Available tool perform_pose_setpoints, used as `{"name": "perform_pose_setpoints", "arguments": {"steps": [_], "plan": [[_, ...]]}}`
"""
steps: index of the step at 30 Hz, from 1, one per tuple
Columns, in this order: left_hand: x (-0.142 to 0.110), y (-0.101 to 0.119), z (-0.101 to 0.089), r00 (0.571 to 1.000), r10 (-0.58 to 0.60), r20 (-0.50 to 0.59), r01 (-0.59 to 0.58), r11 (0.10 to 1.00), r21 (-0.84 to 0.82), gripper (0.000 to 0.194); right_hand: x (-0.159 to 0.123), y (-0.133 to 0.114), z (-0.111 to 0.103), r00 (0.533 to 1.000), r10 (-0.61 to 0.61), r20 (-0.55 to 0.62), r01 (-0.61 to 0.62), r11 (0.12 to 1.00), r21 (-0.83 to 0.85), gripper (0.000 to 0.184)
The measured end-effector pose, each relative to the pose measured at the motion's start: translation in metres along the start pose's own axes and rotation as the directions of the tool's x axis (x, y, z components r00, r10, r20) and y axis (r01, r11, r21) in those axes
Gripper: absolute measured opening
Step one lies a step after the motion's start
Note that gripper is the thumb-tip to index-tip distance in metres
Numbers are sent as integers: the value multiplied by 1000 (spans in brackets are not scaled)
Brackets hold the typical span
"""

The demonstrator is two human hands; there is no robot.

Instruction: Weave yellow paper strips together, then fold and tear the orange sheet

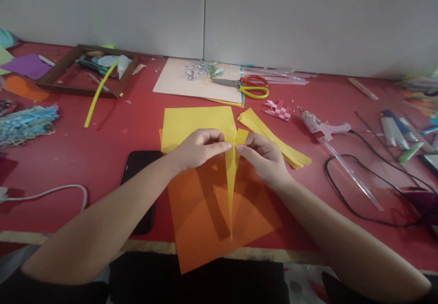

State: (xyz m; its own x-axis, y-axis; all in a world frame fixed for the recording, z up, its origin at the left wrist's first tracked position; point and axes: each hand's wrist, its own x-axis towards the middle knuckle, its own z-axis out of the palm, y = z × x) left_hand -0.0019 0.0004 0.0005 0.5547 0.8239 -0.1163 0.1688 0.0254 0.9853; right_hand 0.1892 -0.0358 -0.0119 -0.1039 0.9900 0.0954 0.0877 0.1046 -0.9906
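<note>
Both my hands pinch one long yellow paper strip [232, 180] above the red table [102, 158]. My left hand [198, 149] holds it from the left near its top end. From the right, my right hand [263, 155] grips the same spot. The strip hangs down towards me over an orange paper sheet [205, 222]. Behind my hands lies a yellow sheet [195, 121]. A stack of yellow strips [273, 142] lies just to the right.
A black phone [138, 167] lies left of the orange sheet. Scissors [246, 85] rest on beige card [178, 80] at the back. A glue gun [323, 128] with black cable [352, 203] lies right, markers [393, 133] beyond. A wooden frame [58, 73] and blue shreds [23, 123] are left.
</note>
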Motion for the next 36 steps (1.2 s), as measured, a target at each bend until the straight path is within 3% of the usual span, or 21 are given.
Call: {"name": "perform_pose_setpoints", "arguments": {"steps": [17, 25, 29, 32, 36], "plan": [[-1, 5, 0, 998, -35, -53, 33, 999, -31, 34, -1, 4, -1, 999, -22, -43, 23, 999, 39, 31], [-3, 6, 0, 994, -55, 96, 57, 998, -11, 33, 0, 8, -2, 999, 2, -51, 6, 989, 149, 28], [-1, 5, 0, 997, -31, 64, 32, 999, -14, 29, 0, 10, -2, 1000, 25, -9, -23, 981, 192, 23], [-1, 6, 1, 999, -22, 27, 22, 1000, 0, 31, 0, 9, -2, 998, 49, 47, -56, 983, 172, 27], [-1, 7, 2, 1000, -17, 16, 16, 1000, 6, 30, 0, 6, -1, 998, 57, 36, -62, 988, 141, 33]]}}
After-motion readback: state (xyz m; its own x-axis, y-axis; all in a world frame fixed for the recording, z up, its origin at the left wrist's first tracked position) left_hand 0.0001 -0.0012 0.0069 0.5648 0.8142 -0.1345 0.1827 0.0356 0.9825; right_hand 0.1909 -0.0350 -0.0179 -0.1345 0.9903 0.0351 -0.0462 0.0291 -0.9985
